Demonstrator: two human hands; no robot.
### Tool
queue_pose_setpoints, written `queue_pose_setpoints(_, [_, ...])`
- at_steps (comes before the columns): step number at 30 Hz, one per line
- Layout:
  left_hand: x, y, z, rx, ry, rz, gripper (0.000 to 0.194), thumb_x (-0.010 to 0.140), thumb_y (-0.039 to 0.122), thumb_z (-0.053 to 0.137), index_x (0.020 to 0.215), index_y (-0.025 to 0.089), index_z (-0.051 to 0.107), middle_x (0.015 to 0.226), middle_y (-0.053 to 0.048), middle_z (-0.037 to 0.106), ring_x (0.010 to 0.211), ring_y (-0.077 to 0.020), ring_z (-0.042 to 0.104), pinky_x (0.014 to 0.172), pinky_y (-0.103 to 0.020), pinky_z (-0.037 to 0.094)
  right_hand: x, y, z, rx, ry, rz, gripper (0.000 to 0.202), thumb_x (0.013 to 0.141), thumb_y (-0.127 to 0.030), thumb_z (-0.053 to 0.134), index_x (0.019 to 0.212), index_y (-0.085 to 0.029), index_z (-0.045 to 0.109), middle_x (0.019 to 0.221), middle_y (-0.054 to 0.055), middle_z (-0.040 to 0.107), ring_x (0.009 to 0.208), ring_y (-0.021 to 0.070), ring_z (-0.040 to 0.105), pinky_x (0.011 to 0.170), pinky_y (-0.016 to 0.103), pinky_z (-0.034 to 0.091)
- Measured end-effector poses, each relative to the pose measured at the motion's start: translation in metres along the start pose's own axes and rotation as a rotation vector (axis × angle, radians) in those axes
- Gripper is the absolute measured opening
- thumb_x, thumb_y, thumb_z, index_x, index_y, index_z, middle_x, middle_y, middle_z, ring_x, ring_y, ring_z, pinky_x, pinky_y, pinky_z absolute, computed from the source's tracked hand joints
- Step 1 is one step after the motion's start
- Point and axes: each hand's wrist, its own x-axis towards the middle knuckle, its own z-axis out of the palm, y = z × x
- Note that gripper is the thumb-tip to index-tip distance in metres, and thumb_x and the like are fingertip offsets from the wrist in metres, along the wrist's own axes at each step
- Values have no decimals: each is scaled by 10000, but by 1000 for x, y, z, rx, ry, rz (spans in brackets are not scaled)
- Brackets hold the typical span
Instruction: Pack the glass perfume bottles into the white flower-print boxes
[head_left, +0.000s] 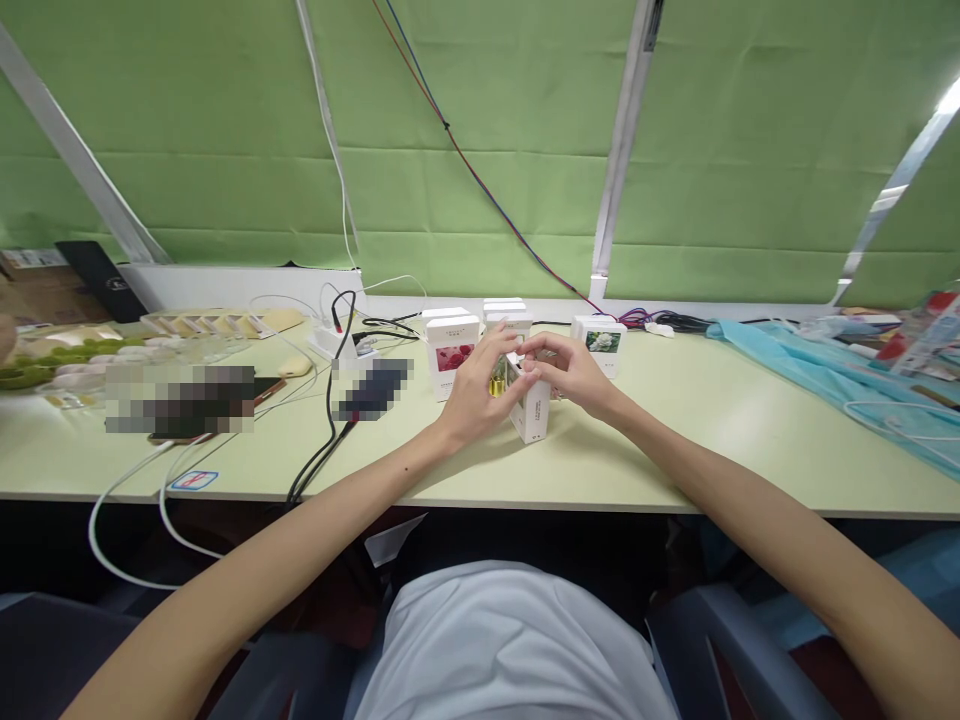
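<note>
Box work looks partway through: the white box point(532, 415) stands upright on the desk point(637, 465) in front of you, with both your hands around its top end. Your left hand point(476, 390) grips it, thumb on the near side and fingers curving behind the top. Your right hand point(576, 372) is bent inward, its thumb and fingertips gathered at that same top; you can't tell from here whether they pinch a flap or only rest against it. A gold-coloured piece point(497, 385) shows just beside the box, by your left hand (whether it sits inside or behind is hidden).

Beyond your hands stand a red-flower box point(455, 360), a middle box point(506, 308) and a white-flower box point(603, 345). They stand upright, and as far as their tops show, they look closed. You might count those as done, but nothing here tells whether they were handled or merely stand waiting. What seems left on the one between your hands is its top end, since your fingers are busy there and cover it; no finished closure can be made out.
</note>
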Motion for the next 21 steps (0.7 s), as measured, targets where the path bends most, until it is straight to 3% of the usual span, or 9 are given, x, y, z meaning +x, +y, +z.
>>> queue_pose_setpoints(10, [-1, 1, -1, 95, -15, -16, 494, 996, 484, 570, 1416, 225, 560, 1547, -148, 524, 1501, -303, 427, 1217, -545, 402, 0, 1, 0, 2, 10, 12, 264, 783, -339, 712, 999, -210, 634, 890, 10, 565, 587, 100, 516, 400, 206, 369])
queue_pose_setpoints(21, [1, 4, -2, 58, -85, -32, 603, 1015, 475, 534, 1567, 260, 417, 1630, -116, 418, 1524, -276, 390, 1251, -494, 362, -1, -2, 1, 83, 39, 88, 576, 768, -314, 719, 1276, -250, 457, 894, -20, 578, 563, 92, 518, 388, 198, 360])
